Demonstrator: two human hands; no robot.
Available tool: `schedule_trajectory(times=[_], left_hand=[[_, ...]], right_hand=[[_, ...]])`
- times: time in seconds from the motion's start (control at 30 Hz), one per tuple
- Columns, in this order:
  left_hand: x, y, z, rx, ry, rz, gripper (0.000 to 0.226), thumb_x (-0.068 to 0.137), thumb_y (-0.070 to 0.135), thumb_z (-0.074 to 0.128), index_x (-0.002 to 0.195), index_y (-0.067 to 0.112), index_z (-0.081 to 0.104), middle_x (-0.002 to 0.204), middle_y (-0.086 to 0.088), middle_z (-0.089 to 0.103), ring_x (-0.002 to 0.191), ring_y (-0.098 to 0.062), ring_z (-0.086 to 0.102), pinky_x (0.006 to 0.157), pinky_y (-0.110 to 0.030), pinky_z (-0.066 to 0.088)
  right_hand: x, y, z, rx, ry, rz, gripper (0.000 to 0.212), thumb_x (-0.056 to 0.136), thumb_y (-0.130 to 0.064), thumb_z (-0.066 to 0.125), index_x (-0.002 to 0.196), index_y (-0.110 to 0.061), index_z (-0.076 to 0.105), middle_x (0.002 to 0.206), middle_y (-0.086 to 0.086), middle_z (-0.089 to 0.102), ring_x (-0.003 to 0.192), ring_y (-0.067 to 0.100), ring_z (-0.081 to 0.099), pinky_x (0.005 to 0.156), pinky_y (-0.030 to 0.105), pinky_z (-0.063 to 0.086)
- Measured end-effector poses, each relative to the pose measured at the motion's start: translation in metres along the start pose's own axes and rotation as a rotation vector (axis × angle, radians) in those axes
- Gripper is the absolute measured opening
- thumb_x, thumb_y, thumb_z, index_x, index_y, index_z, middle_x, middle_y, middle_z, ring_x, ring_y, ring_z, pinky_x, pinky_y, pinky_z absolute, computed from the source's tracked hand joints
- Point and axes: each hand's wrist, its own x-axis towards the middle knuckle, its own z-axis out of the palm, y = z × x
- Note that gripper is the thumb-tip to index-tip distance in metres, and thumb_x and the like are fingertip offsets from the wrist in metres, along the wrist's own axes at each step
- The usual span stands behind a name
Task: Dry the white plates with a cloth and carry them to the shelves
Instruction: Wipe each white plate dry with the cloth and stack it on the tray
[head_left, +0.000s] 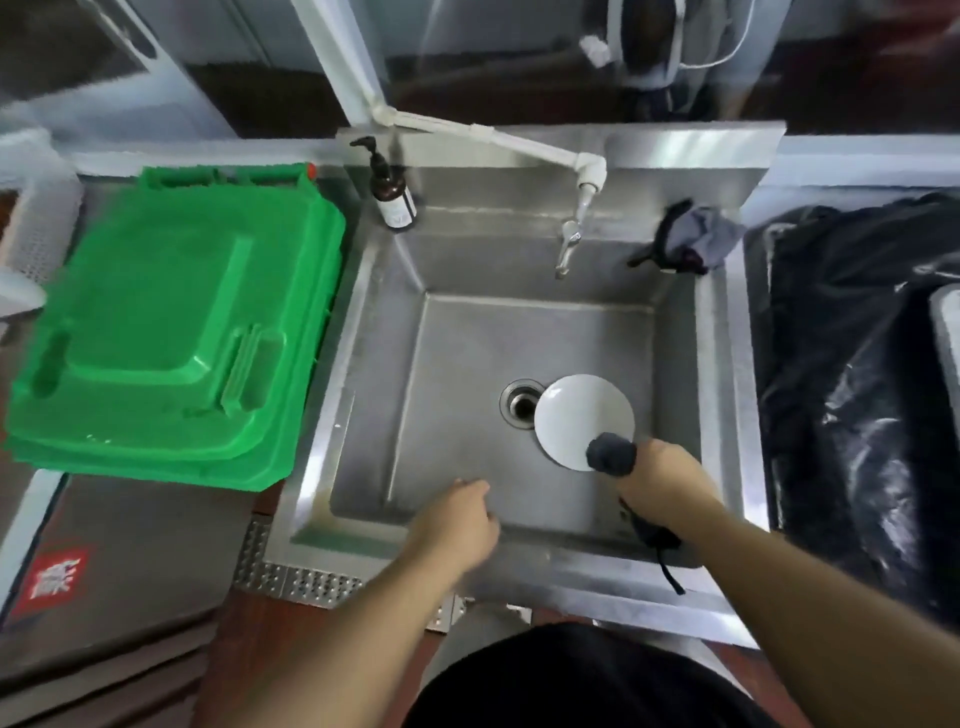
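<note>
A small white plate (576, 415) hangs over the steel sink (363, 374), partly covering the drain (518, 405). My right hand (660, 483) holds the plate by its near edge together with a dark grey cloth (612, 454) bunched over the rim. A dark strap or cloth end (662, 545) trails below that wrist. My left hand (457, 519) hovers over the sink's near left part, fingers loosely curled, holding nothing.
A green bin lid (171, 332) lies left of the sink. A brown pump bottle (392, 197) stands at the back left corner, a tap (571, 234) at the back, a grey rag (696, 239) at the back right. A black bag (857, 389) lies to the right.
</note>
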Motion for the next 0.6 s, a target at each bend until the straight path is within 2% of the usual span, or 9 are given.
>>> schedule_trajectory(times=[0.07,0.13,0.23,0.33,0.47,0.53,0.6], left_hand=[[0.022,-0.004,-0.004,-0.008,-0.042,0.047,0.044,0.095,0.035,0.056,0.139,0.029,0.06,0.142,-0.003,0.061,0.126,-0.028,0.061,0.103,-0.037,0.051],[0.044,-0.006,-0.007,-0.029,-0.068,0.087,0.045,0.095,0.036,0.056,0.14,0.031,0.059,0.143,-0.001,0.062,0.126,-0.027,0.062,0.101,-0.036,0.05],[0.076,-0.01,-0.005,-0.031,-0.109,0.097,0.044,0.097,0.036,0.057,0.141,0.03,0.06,0.142,0.001,0.064,0.127,-0.025,0.063,0.103,-0.033,0.05],[0.103,-0.012,0.007,-0.031,-0.158,0.076,0.043,0.1,0.036,0.057,0.142,0.027,0.06,0.142,0.001,0.066,0.127,-0.024,0.063,0.105,-0.032,0.049],[0.146,-0.002,0.034,-0.092,-0.234,0.048,0.044,0.102,0.035,0.058,0.144,0.021,0.06,0.14,-0.001,0.067,0.128,-0.024,0.061,0.106,-0.03,0.047],[0.169,0.006,0.049,-0.161,-0.248,0.013,0.044,0.102,0.034,0.059,0.144,0.019,0.061,0.139,-0.002,0.067,0.128,-0.024,0.062,0.106,-0.03,0.047],[0.196,0.015,0.064,-0.243,-0.25,-0.029,0.045,0.102,0.033,0.06,0.144,0.016,0.061,0.141,-0.004,0.066,0.128,-0.025,0.061,0.108,-0.032,0.047]], right_hand=[[0.008,0.001,0.003,0.191,0.032,0.155,0.025,0.097,-0.029,0.06,0.107,-0.009,0.068,0.098,0.017,0.076,0.089,0.04,0.073,0.077,0.048,0.062],[0.017,0.003,0.007,0.292,0.04,0.28,0.022,0.095,-0.025,0.066,0.108,-0.007,0.068,0.1,0.014,0.073,0.091,0.036,0.07,0.081,0.045,0.059],[0.033,0.008,0.012,0.403,0.106,0.408,0.023,0.09,-0.021,0.073,0.108,-0.008,0.069,0.091,0.013,0.072,0.084,0.033,0.069,0.07,0.038,0.056],[0.051,0.016,0.021,0.517,0.175,0.469,0.019,0.091,-0.022,0.075,0.101,-0.01,0.063,0.081,0.007,0.065,0.074,0.026,0.062,0.071,0.04,0.055],[0.086,0.031,0.043,0.658,0.202,0.503,0.022,0.09,-0.026,0.078,0.099,-0.012,0.062,0.086,0.008,0.067,0.079,0.028,0.065,0.079,0.044,0.058],[0.105,0.039,0.058,0.677,0.194,0.492,0.021,0.088,-0.027,0.08,0.089,-0.014,0.063,0.087,0.01,0.07,0.08,0.03,0.068,0.081,0.046,0.061],[0.123,0.047,0.073,0.698,0.187,0.481,0.02,0.088,-0.028,0.079,0.084,-0.02,0.061,0.086,0.009,0.071,0.079,0.029,0.068,0.075,0.042,0.06]])
